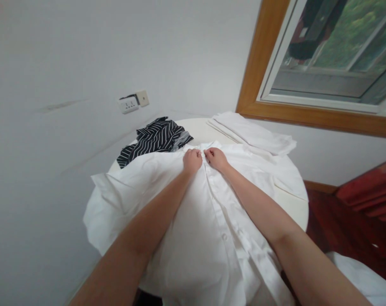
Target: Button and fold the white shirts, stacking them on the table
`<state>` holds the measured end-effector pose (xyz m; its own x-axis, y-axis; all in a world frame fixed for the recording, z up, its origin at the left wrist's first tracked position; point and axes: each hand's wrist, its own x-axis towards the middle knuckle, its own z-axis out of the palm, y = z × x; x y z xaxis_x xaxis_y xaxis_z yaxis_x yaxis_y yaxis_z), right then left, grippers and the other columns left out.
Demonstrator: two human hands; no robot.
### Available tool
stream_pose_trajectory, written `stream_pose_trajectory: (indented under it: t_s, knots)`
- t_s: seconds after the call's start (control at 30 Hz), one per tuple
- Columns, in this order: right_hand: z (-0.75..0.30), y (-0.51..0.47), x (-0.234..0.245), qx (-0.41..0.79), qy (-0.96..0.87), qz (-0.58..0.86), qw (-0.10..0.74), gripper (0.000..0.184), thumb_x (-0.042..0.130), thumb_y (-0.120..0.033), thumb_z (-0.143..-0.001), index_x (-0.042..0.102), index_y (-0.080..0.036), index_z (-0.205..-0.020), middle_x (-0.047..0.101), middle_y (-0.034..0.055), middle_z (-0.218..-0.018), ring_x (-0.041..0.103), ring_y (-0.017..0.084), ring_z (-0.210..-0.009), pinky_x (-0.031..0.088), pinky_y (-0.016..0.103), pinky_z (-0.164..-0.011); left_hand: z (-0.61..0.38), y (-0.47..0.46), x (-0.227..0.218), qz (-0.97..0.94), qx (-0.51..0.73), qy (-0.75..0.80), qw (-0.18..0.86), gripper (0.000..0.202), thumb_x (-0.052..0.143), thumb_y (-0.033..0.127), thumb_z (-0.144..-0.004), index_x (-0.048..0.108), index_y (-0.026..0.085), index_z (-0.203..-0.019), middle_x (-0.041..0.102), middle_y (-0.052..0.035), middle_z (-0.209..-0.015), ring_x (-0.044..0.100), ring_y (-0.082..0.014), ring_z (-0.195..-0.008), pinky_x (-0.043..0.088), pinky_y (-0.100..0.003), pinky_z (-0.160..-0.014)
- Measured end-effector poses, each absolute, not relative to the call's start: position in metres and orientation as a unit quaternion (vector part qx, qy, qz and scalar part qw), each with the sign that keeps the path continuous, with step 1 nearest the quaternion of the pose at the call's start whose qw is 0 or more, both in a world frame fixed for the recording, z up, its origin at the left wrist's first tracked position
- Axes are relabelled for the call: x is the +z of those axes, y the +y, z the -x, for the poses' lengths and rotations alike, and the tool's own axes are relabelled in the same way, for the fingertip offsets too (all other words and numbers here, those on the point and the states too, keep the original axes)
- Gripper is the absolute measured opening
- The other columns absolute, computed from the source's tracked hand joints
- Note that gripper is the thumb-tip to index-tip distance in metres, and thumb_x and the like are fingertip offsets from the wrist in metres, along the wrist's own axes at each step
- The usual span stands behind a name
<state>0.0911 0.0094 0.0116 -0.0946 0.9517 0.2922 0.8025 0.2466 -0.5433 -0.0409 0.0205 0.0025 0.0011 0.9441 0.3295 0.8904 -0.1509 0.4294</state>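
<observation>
A white button-up shirt lies spread over a round table, its collar end away from me and its lower part hanging over the near edge. At the collar, my left hand is closed, pinching the fabric on the left side of the front opening. Just across from it, my right hand pinches the other side, fingertips close to those of the left. Below the hands the two front edges lie slightly apart, with a button visible on the left one. Fingers hide whatever is right at the collar.
Black-and-white striped cloth lies crumpled at the table's back left. A folded white garment rests at the back right of the round table. The wall with a socket and a wood-framed window stand behind.
</observation>
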Motion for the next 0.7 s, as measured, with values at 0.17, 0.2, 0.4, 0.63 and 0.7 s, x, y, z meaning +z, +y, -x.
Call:
stream_pose_trajectory:
  t_s: [0.17,0.2,0.4,0.63,0.7]
  knots:
    - [-0.079,0.005,0.013,0.021,-0.733,0.635,0.245,0.033,0.034,-0.039,-0.099,0.059,-0.019,-0.102,0.064,0.0102,-0.103,0.061,0.019,-0.083,0.040,0.027,-0.068,0.040,0.019,0.002,-0.710,0.284,0.643,0.042,0.027,0.043,0.023,-0.090,0.067,0.018,-0.102,0.067,-0.0095,-0.103,0.059,-0.0202,-0.103,0.044,-0.030,-0.092]
    - [-0.078,0.005,0.012,0.011,-0.740,0.631,0.233,0.032,0.032,-0.038,-0.100,0.058,-0.020,-0.105,0.063,0.0103,-0.105,0.061,0.019,-0.084,0.041,0.027,-0.069,0.040,0.018,0.002,-0.710,0.286,0.642,0.042,0.027,0.043,0.022,-0.090,0.067,0.018,-0.102,0.067,-0.0093,-0.104,0.058,-0.0199,-0.103,0.043,-0.029,-0.092]
    - [-0.083,0.006,0.010,-0.003,-0.761,0.603,0.237,0.028,0.033,-0.033,-0.099,0.059,-0.022,-0.100,0.064,0.0066,-0.101,0.059,0.019,-0.089,0.039,0.026,-0.070,0.041,0.016,0.003,-0.724,0.289,0.624,0.050,0.027,0.043,0.024,-0.090,0.066,0.017,-0.102,0.067,-0.0091,-0.101,0.058,-0.0195,-0.102,0.043,-0.029,-0.093]
    - [-0.087,0.010,0.009,0.030,-0.756,0.600,0.258,0.030,0.037,-0.034,-0.098,0.063,-0.022,-0.091,0.067,0.0051,-0.100,0.059,0.017,-0.087,0.036,0.025,-0.067,0.041,0.008,0.009,-0.732,0.256,0.631,0.025,0.025,0.045,0.028,-0.090,0.065,0.019,-0.103,0.064,-0.0103,-0.102,0.059,-0.0221,-0.099,0.045,-0.032,-0.088]
    - [-0.087,0.011,0.010,0.034,-0.753,0.605,0.256,0.030,0.037,-0.034,-0.097,0.064,-0.022,-0.090,0.068,0.0049,-0.099,0.059,0.017,-0.085,0.036,0.024,-0.066,0.039,0.004,0.011,-0.730,0.244,0.639,0.011,0.025,0.044,0.028,-0.090,0.065,0.020,-0.103,0.062,-0.0108,-0.104,0.058,-0.0239,-0.102,0.044,-0.034,-0.088]
